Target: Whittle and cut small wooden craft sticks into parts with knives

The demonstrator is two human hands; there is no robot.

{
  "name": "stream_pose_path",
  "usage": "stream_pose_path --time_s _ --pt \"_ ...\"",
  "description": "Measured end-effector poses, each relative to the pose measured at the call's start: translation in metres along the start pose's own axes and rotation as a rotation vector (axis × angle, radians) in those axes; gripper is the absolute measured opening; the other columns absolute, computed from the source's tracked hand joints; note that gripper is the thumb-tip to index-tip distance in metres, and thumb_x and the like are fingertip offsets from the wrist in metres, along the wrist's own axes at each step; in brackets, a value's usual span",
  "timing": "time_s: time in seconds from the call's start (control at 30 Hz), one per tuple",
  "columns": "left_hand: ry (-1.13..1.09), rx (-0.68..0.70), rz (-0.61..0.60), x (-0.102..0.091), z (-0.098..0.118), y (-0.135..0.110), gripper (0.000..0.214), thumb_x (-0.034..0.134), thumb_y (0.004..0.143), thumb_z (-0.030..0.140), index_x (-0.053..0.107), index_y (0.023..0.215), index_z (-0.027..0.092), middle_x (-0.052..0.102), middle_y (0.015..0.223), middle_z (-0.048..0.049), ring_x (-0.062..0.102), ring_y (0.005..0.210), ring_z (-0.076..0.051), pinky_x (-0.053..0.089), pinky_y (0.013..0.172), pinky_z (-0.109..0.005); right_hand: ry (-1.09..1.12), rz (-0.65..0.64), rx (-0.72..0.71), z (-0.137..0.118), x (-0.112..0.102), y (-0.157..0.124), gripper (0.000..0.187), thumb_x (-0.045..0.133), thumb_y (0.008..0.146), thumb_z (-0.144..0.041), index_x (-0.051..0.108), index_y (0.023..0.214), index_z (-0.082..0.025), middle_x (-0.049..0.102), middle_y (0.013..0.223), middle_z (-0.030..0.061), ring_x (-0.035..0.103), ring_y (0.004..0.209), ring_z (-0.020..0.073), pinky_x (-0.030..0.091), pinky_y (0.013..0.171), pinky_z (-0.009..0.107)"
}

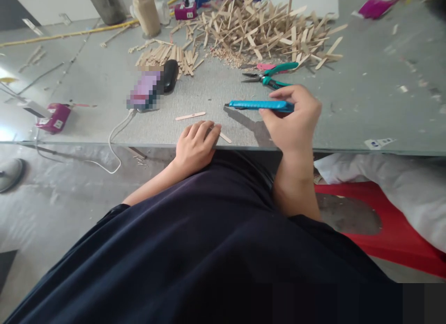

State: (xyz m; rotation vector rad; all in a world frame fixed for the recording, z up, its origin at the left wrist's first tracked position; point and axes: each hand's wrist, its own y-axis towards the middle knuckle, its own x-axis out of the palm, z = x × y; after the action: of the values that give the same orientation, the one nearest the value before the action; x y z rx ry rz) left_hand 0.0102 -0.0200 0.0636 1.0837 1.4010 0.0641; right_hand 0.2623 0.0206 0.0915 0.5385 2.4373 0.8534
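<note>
My right hand [296, 117] is closed around a blue utility knife [258, 105], held level just above the table with its dark tip pointing left. At the table's front edge, my left hand [198, 142] rests palm down with its fingers together and bent. A wooden craft stick [225, 137] pokes out to the right from under its fingers; the stick's other end is hidden. Just beyond that hand lies another craft stick [190, 116] with a small dark mark at its middle. Green-handled pliers [270, 76] lie behind the knife.
A large heap of craft sticks [258, 29] covers the back, beside a smaller pile [163, 56] and a jar [145, 12]. A phone [144, 89] on a white cable and a black case [170, 76] are to the left. A red stool [369, 194] stands below right.
</note>
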Motion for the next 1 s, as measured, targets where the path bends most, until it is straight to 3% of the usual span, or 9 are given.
stream_pose_path --time_s 0.1,0.2,0.37,0.43,0.57,0.63,0.73,0.87,1.0 --pt "0.023 -0.051 0.006 0.004 0.002 -0.001 0.052 0.07 0.082 0.024 0.068 0.133 0.013 0.078 0.131 -0.0122 0.074 0.119 -0.03 0.055 0.095 -0.04 0.11 0.042 0.019 0.006 0.002 0.0 0.013 0.074 0.08 -0.026 0.069 0.092 -0.029 0.068 0.08 0.0017 0.059 0.063 0.0199 0.048 0.058 0.037" --pt "0.02 -0.024 0.058 0.009 0.002 -0.004 0.051 0.067 0.083 0.026 0.068 0.132 0.013 0.08 0.129 -0.0106 0.074 0.116 -0.029 0.053 0.093 -0.04 0.24 0.167 -0.036 0.01 0.008 0.002 0.01 0.072 0.076 -0.022 0.073 0.086 -0.027 0.064 0.074 0.0018 0.055 0.064 0.0191 0.048 0.064 0.038" --pt "0.031 -0.029 0.105 0.015 0.001 -0.01 0.052 0.066 0.084 0.029 0.069 0.135 0.019 0.08 0.132 -0.0121 0.074 0.12 -0.03 0.05 0.09 -0.041 0.435 0.325 -0.04 0.005 0.021 0.007 0.03 0.056 0.065 -0.015 0.081 0.08 -0.021 0.064 0.069 0.0047 0.061 0.068 0.0204 0.051 0.074 0.041" --pt "0.028 -0.029 0.118 0.017 0.001 -0.013 0.052 0.065 0.085 0.03 0.068 0.135 0.019 0.079 0.134 -0.0132 0.074 0.122 -0.031 0.049 0.09 -0.042 0.459 0.292 -0.077 0.0 0.026 0.01 0.033 0.053 0.064 -0.018 0.082 0.08 -0.026 0.067 0.077 0.0073 0.066 0.079 0.0241 0.053 0.08 0.044" --pt "-0.04 -0.046 0.092 0.022 0.002 -0.016 0.052 0.059 0.091 0.031 0.066 0.141 0.018 0.078 0.136 -0.015 0.074 0.123 -0.031 0.046 0.093 -0.044 0.654 0.066 -0.076 -0.013 0.035 0.013 0.024 0.054 0.064 -0.023 0.073 0.072 -0.033 0.072 0.082 0.0078 0.07 0.089 0.0297 0.056 0.091 0.052" --pt "-0.073 -0.069 0.072 0.023 0.002 -0.018 0.053 0.058 0.092 0.032 0.065 0.143 0.016 0.077 0.138 -0.0161 0.073 0.125 -0.032 0.045 0.094 -0.045 0.813 0.016 0.003 -0.02 0.04 0.013 0.017 0.053 0.062 -0.024 0.066 0.068 -0.032 0.064 0.068 0.0048 0.066 0.073 0.0271 0.059 0.089 0.053" --pt "-0.076 -0.07 0.092 0.026 0.002 -0.019 0.053 0.058 0.092 0.032 0.064 0.143 0.016 0.078 0.138 -0.0156 0.073 0.125 -0.031 0.045 0.095 -0.045 0.96 -0.015 0.121 -0.028 0.046 0.013 0.006 0.056 0.061 -0.027 0.053 0.065 -0.03 0.039 0.057 -0.0017 0.05 0.055 0.0199 0.059 0.078 0.048" --pt "-0.055 -0.071 0.12 0.029 0.004 -0.02 0.052 0.058 0.092 0.035 0.065 0.14 0.016 0.079 0.136 -0.0135 0.074 0.123 -0.03 0.046 0.095 -0.043 0.924 -0.084 0.21 -0.032 0.054 0.01 0.031 0.066 0.077 -0.048 0.042 0.077 -0.029 0.034 0.066 -0.0029 0.053 0.059 0.0204 0.057 0.075 0.045" --pt "-0.155 -0.14 0.008 0.032 0.005 -0.02 0.054 0.055 0.094 0.035 0.064 0.144 0.016 0.075 0.144 -0.0162 0.071 0.131 -0.033 0.048 0.1 -0.046 0.804 -0.13 0.202 -0.03 0.067 0.004 0.04 0.069 0.077 -0.06 0.041 0.078 -0.03 0.036 0.065 -0.0024 0.048 0.058 0.0214 0.055 0.068 0.044"
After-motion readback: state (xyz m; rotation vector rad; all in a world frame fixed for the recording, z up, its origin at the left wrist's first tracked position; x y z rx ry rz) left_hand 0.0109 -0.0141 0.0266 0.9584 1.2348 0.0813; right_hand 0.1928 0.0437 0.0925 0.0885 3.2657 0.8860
